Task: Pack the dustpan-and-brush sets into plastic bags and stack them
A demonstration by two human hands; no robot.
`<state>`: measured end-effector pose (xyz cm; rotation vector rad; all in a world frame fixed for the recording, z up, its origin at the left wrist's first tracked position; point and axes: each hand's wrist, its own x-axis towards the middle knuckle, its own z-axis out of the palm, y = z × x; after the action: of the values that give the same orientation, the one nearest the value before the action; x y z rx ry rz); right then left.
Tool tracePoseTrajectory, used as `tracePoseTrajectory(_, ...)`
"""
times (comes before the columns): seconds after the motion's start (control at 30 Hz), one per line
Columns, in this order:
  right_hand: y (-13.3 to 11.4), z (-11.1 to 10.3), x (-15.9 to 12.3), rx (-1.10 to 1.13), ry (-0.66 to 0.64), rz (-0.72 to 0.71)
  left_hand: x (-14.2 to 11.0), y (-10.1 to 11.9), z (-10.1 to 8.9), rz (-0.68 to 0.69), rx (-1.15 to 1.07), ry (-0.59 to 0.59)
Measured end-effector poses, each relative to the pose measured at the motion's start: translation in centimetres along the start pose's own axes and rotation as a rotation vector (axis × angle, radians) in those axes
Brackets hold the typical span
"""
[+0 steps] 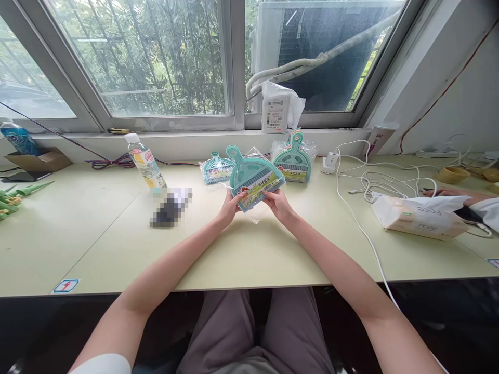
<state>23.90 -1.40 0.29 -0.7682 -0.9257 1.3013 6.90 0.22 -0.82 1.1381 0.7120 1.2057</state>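
Observation:
A small teal dustpan-and-brush set (253,176) in clear plastic wrap is held up over the table, tilted, its handle pointing to the upper left. My left hand (230,209) grips its lower left edge, thumb on the front. On the lower right, my right hand (279,205) pinches the edge near the yellow label. Just behind, another wrapped set (217,169) lies on the left, partly covered by the held one. To the right, a stack of similar sets (294,161) rests near the wall, with several coloured edges showing.
A drink bottle (146,162) and a blurred dark item (170,209) are left of my arms. White cables (374,182) and a tissue pack (423,217) lie on the right, beside another person's hand (462,196). A box (275,109) sits on the windowsill.

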Motion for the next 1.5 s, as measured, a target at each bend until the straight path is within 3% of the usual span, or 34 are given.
tracePoseTrajectory(0.17,-1.0,-0.5,0.2,-0.100,-0.047,0.068,0.4,0.0,-0.4,-0.041,-0.044,-0.008)
tracePoseTrajectory(0.3,-2.8,-2.5,0.9,-0.405,-0.076,0.117,1.5,0.3,-2.0,-0.095,-0.108,0.013)
tracePoseTrajectory(0.37,-3.3,-3.9,1.4,-0.641,0.000,-0.003,1.9,0.7,-3.0,-0.119,-0.142,0.036)
tracePoseTrajectory(0.47,-3.2,-5.5,1.7,-1.047,0.079,-0.355,2.3,1.4,-3.8,-0.138,-0.194,0.099)
tracePoseTrajectory(0.57,-2.4,-5.6,1.6,-1.401,-0.056,-0.679,2.1,2.0,-3.7,-0.145,-0.218,0.158)
tracePoseTrajectory(0.7,-1.6,-4.3,1.1,-1.644,-0.266,-0.856,1.9,2.0,-3.2,-0.174,-0.205,0.150)
tracePoseTrajectory(0.8,-1.7,-4.0,0.9,-1.702,-0.299,-0.891,2.1,1.6,-3.4,-0.200,-0.216,0.146)
tracePoseTrajectory(0.93,-2.2,-4.8,1.1,-1.652,-0.181,-0.920,2.4,1.3,-4.0,-0.201,-0.187,0.163)
tracePoseTrajectory(1.03,-2.2,-5.2,1.3,-1.560,-0.080,-0.930,2.4,1.4,-4.4,-0.228,-0.119,0.073)
tracePoseTrajectory(1.2,-1.4,-5.0,1.5,-1.484,-0.016,-0.912,1.9,1.7,-4.3,-0.351,-0.063,-0.087)
tracePoseTrajectory(1.37,-0.9,-4.9,1.5,-1.492,0.082,-0.904,1.5,1.6,-4.2,-0.359,-0.021,-0.245)
tracePoseTrajectory(1.5,-0.6,-5.1,1.6,-1.520,0.095,-0.883,1.3,1.6,-4.2,-0.352,0.046,-0.294)
